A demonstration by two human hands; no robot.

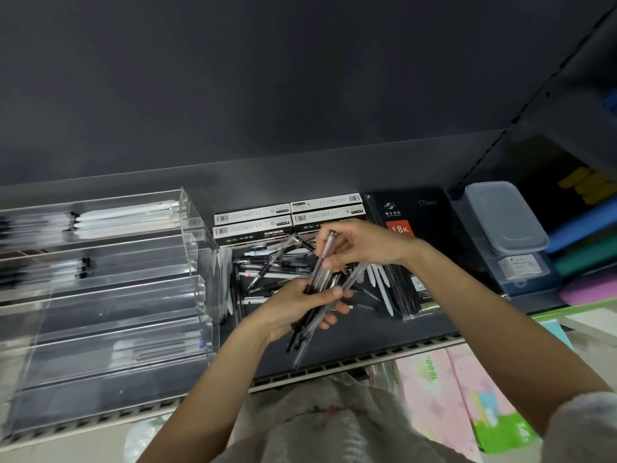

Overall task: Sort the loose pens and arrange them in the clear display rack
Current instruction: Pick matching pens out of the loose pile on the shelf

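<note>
A clear stepped display rack stands at the left of the dark shelf, with white and dark pens lying in its upper and lower tiers. Loose pens lie in a heap to the right of the rack. My left hand grips a bundle of clear-barrelled black pens above the heap. My right hand pinches one clear pen that stands slanted into the bundle.
Pen boxes sit behind the heap. A black diary pack lies to its right, then a grey lidded plastic box. Coloured folders are at the far right. Pink packages lie below the shelf edge.
</note>
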